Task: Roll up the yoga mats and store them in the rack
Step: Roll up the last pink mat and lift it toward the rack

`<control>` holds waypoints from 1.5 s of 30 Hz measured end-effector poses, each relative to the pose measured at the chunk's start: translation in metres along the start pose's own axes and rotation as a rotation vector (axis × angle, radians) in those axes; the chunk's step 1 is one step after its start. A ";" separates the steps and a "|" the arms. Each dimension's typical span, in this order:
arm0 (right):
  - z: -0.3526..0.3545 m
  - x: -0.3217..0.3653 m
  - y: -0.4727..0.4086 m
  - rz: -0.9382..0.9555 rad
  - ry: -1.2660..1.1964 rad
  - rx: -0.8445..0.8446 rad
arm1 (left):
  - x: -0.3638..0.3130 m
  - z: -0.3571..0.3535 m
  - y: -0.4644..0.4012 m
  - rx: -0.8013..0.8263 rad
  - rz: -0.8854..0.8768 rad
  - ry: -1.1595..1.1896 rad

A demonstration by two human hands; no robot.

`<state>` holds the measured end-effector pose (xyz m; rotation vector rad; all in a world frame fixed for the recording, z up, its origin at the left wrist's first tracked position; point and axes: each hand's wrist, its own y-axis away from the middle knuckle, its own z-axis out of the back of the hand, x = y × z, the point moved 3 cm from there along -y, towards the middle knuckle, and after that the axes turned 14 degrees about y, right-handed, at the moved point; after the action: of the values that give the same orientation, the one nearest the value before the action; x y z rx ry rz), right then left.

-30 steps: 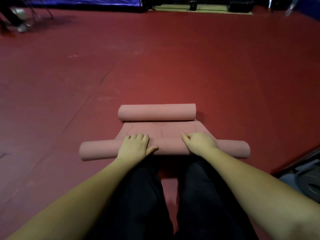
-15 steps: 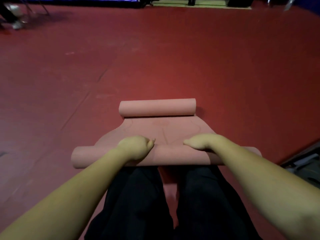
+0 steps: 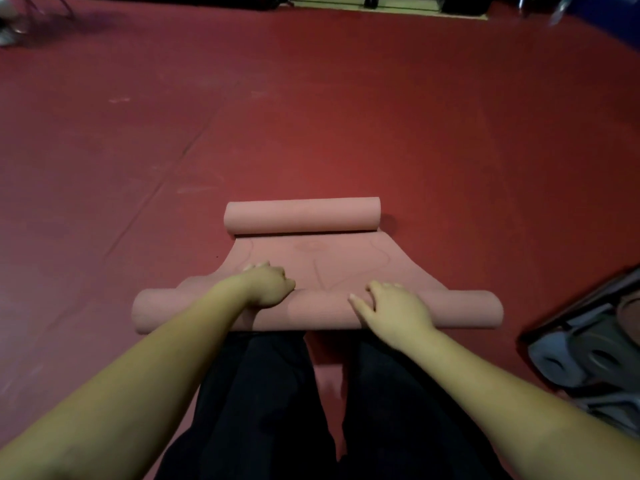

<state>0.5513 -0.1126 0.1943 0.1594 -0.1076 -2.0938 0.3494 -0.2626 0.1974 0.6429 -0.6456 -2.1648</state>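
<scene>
A pink yoga mat (image 3: 311,261) lies on the red floor in front of my knees. Its far end is curled into a short roll (image 3: 301,214). Its near end is a wider, thicker roll (image 3: 322,311) lying across my lap line. A flat stretch with faint printed lines joins the two rolls. My left hand (image 3: 268,285) sits on the near roll with its fingers curled over the roll's far side. My right hand (image 3: 394,310) rests on top of the same roll with its fingers spread and relaxed.
The red floor (image 3: 346,116) stretches far ahead, with a seam (image 3: 166,188) running diagonally on the left. Grey weight plates on a dark frame (image 3: 588,355) stand close at the right. Blue padding (image 3: 606,12) lines the far edge of the room.
The flat stretch between the two rolls looks longer now. My right hand has gone from curled over the roll's far side to lying spread on top. My left hand stays curled.
</scene>
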 end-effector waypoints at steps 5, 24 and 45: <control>-0.006 0.003 0.002 -0.002 0.035 -0.108 | -0.004 -0.005 0.010 -0.206 -0.074 0.177; 0.033 -0.014 -0.033 0.053 -0.014 0.517 | -0.017 -0.006 0.053 -0.339 -0.103 0.104; -0.004 0.011 0.021 -0.017 0.031 -0.161 | -0.014 -0.006 0.016 -0.065 0.049 0.099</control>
<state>0.5643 -0.1329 0.1923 0.0952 0.0809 -2.1060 0.3699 -0.2624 0.2066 0.6882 -0.5306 -2.0857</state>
